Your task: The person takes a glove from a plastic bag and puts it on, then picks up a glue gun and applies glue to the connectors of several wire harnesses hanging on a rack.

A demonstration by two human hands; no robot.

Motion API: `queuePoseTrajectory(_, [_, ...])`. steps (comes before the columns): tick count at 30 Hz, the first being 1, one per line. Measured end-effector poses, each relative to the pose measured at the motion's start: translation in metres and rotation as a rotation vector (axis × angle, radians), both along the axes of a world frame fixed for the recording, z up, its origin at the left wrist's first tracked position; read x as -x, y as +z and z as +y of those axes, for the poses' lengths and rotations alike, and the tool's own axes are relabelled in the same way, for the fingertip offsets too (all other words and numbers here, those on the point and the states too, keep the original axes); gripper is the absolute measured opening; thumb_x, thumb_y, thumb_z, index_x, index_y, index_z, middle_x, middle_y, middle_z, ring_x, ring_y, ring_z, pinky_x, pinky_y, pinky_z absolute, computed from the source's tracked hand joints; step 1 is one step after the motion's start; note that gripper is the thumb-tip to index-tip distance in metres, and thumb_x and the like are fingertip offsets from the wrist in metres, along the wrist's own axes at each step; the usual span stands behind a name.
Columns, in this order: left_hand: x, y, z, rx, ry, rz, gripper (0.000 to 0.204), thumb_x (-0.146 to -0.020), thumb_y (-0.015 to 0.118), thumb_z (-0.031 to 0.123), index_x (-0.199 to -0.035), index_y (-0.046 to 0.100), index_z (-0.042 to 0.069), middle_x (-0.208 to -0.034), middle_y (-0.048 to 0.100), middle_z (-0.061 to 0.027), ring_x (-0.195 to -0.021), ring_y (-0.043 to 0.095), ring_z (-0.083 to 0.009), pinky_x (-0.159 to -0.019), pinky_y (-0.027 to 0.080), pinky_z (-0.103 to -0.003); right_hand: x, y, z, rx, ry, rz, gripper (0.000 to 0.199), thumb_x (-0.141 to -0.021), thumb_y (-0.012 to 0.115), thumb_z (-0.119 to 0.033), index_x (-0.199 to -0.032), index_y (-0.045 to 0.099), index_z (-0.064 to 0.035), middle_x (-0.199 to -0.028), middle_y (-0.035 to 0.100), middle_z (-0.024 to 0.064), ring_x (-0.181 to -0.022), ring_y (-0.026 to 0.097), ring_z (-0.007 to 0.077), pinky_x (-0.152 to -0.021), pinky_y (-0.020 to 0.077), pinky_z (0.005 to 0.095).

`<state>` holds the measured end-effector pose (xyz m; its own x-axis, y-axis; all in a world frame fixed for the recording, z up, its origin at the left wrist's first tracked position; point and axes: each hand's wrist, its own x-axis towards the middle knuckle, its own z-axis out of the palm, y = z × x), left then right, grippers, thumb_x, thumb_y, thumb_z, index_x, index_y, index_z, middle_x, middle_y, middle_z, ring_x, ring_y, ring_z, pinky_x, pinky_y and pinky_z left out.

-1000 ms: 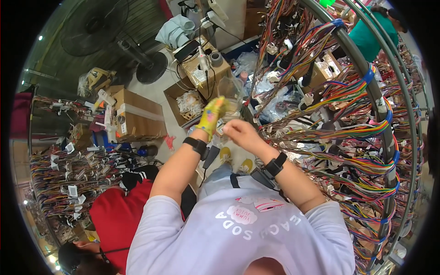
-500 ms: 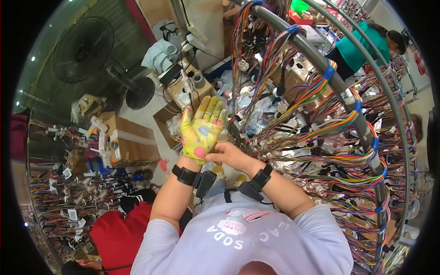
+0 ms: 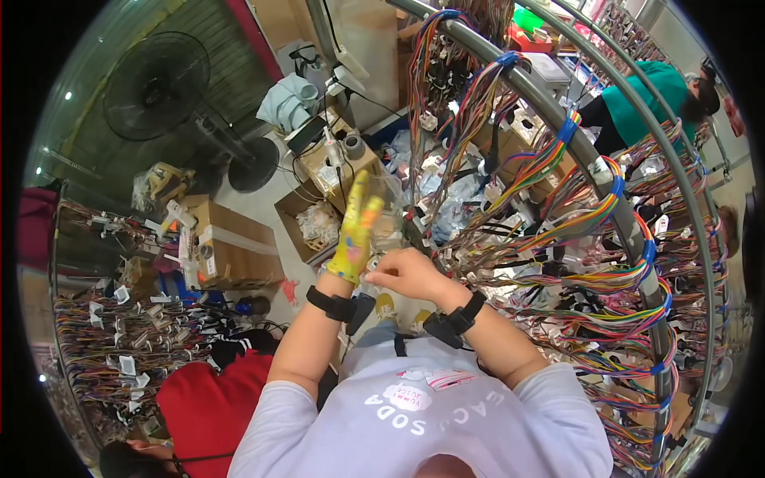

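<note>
My left hand is held out in front of me in a yellow glove with coloured spots. Its fingers are stretched upward and turned edge-on. Bare and curled, my right hand is close beside the left wrist. Its thumb and fingertips pinch at the edge of the glove's cuff, though the exact contact is small and partly hidden. Both wrists carry black straps with small black devices.
Bundles of coloured wires hang from a curved metal rail on my right. A standing fan, a cardboard box and an open carton are at left. Nearby are people in red and green.
My gloved left hand has turned from palm-facing to edge-on, its fingers closer together. My right hand remains by the cuff, with its fingers more curled. The view has shifted slightly.
</note>
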<state>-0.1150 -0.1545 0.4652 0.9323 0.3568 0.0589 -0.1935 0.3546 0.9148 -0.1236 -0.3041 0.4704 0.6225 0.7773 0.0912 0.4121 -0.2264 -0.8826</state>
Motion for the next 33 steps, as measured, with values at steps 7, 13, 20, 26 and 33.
queuePoseTrajectory(7, [0.026,-0.086,0.017,-1.597,-0.183,0.097,0.042,-0.08,0.062,0.024,-0.119,0.056,0.01,-0.125,0.053,-0.0112,-0.119,0.046,-0.0308,-0.1,0.036,-0.04,0.012,0.017,0.018,0.184,-0.026,-0.192,0.031,-0.074,0.069,-0.038,-0.077,0.063,-0.0079,-0.077,0.062,0.0076,-0.07,0.061,0.0272,-0.06,0.048,0.0382])
queuePoseTrajectory(13, [0.009,-0.136,0.051,-1.244,-0.394,0.24,0.037,-0.08,0.056,0.024,-0.113,0.057,0.009,-0.111,0.059,-0.0142,-0.101,0.054,-0.0321,-0.086,0.043,-0.04,-0.008,-0.02,0.047,-0.114,0.123,-0.093,0.023,-0.086,0.059,-0.024,-0.078,0.06,-0.0018,-0.074,0.06,0.0104,-0.067,0.059,0.025,-0.059,0.0455,0.0328])
queuePoseTrajectory(20, [-0.12,-0.177,0.151,-0.738,0.24,0.689,0.054,-0.086,0.054,0.049,-0.11,0.059,0.001,-0.102,0.063,-0.016,-0.092,0.058,-0.0327,-0.078,0.045,-0.037,-0.068,-0.041,0.063,-0.1,-0.22,0.366,0.022,-0.092,0.054,-0.019,-0.085,0.06,0.0005,-0.073,0.056,0.0035,-0.067,0.052,0.0093,-0.061,0.0422,0.0246])
queuePoseTrajectory(26, [-0.214,-0.293,0.247,-0.104,0.096,1.082,0.082,-0.075,0.055,0.069,-0.119,0.057,0.001,-0.104,0.064,-0.0181,-0.093,0.059,-0.0333,-0.081,0.045,-0.039,-0.094,-0.048,0.076,0.027,-0.336,0.687,0.014,-0.089,0.06,-0.017,-0.093,0.06,-0.0033,-0.079,0.059,-0.0016,-0.073,0.052,0.0039,-0.065,0.0434,0.0214])
queuePoseTrajectory(33, [-0.22,-0.277,0.221,0.367,-0.092,0.981,0.051,-0.081,0.063,0.049,-0.107,0.06,0.004,-0.094,0.065,-0.0087,-0.082,0.06,-0.0223,-0.075,0.046,-0.036,-0.124,-0.054,0.075,0.003,-0.462,0.911,0.017,-0.092,0.056,-0.019,-0.098,0.057,-0.0034,-0.083,0.057,-0.0024,-0.076,0.051,0.0039,-0.068,0.0416,0.0194])
